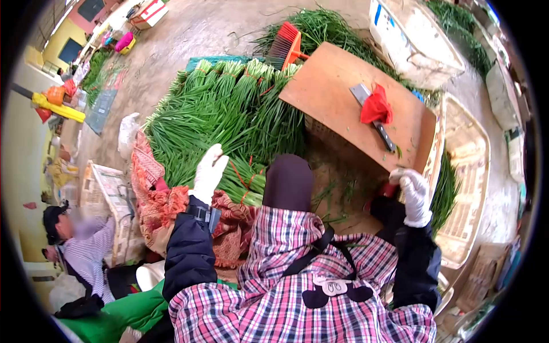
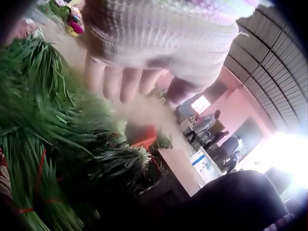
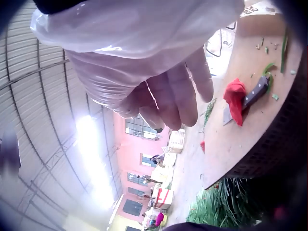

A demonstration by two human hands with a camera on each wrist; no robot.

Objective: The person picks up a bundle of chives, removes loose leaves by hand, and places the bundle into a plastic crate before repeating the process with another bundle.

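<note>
My left hand [image 1: 210, 173], in a white glove, is raised over bundled green stalks [image 1: 200, 126], fingers loosely extended and empty. In the left wrist view the fingers of that hand [image 2: 154, 43] hang apart from the greens [image 2: 43, 115]. Beside the right edge of a wooden board [image 1: 326, 86] is my gloved right hand [image 1: 413, 195], its fingers slightly bent around nothing, as the right wrist view also shows of the hand [image 3: 149, 82]. A knife [image 1: 383, 136] lies on the board with a red cloth [image 1: 376, 106] over its middle; neither hand touches them.
A red broom [image 1: 284, 46] stands behind the bundles. White plastic crates [image 1: 477, 188] line the right side, with more greens [image 1: 447, 191] near my right arm. At the left, a person in a striped top [image 1: 88, 251] is beside another crate [image 1: 103, 191]. A patterned cloth [image 1: 150, 183] borders the greens.
</note>
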